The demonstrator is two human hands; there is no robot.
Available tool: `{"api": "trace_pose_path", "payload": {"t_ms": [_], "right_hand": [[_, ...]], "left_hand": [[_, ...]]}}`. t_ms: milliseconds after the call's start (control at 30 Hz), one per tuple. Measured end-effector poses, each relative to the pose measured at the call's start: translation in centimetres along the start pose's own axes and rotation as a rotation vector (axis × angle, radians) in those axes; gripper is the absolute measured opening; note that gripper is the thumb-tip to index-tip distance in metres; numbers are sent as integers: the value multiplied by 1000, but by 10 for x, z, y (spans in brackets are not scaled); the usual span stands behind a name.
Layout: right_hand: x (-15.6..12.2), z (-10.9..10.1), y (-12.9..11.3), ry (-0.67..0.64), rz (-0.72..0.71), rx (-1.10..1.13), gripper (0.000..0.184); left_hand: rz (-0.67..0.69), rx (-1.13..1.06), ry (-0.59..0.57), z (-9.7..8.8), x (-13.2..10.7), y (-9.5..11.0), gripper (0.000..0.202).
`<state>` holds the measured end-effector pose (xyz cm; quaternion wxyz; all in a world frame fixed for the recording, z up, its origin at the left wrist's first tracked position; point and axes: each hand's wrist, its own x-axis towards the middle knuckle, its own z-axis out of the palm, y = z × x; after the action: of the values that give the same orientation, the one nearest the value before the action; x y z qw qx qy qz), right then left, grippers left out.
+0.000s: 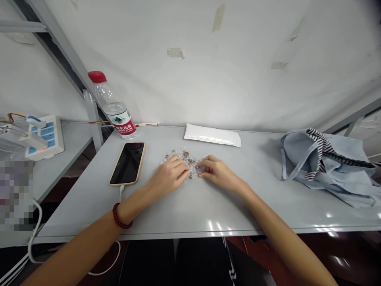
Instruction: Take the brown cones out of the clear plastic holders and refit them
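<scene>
A loose heap of small clear pieces with several brown, coppery bits (186, 155) lies mid-table between my hands. My left hand (171, 174) rests against the heap's left and front side, its fingers bent and thumb drawn in to them; what is between the fingertips is hidden. At the right edge of the heap, my right hand (218, 171) has its fingers and thumb curled around some of the clear pieces. The pieces are too small to name exactly. A dark red bead bracelet (120, 216) circles my left wrist.
Left of the heap, a phone (128, 163) lies plugged into a white cable. Behind it stands a water bottle (119, 115), with a pen (147, 124) beside it. A white padded envelope (212, 135) lies near the wall. A light blue bag (330, 167) is at right; a power strip (49, 137) at left.
</scene>
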<state>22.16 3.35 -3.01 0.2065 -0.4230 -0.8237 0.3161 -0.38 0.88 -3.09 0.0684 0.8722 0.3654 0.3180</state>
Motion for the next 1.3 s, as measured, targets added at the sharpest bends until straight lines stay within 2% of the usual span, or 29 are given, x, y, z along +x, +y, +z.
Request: {"api": "trace_pose_path", "payload": {"t_ms": [133, 367, 600, 767, 933, 1067, 1300], "right_hand": [[-1, 6, -11, -46, -29, 12, 23], [-5, -11, -6, -158, -48, 18, 38], [-5, -10, -12, -127, -72, -42, 20], [-8, -9, -16, -172, -97, -5, 24], [-10, -3, -19, -203, -113, 20, 15], [-9, -3, -23, -208, -80, -51, 9], [-8, -12, -20, -223, -45, -111, 4]], "left_hand": [[28, 13, 19, 2, 0, 1, 17], [73, 45, 20, 1, 0, 4, 16], [78, 23, -41, -1, -1, 10, 18], [130, 6, -107, -2, -1, 16, 17], [211, 106, -159, 8, -4, 20, 25], [207, 165, -195, 15, -6, 19, 23], [206, 128, -221, 12, -8, 19, 20]]}}
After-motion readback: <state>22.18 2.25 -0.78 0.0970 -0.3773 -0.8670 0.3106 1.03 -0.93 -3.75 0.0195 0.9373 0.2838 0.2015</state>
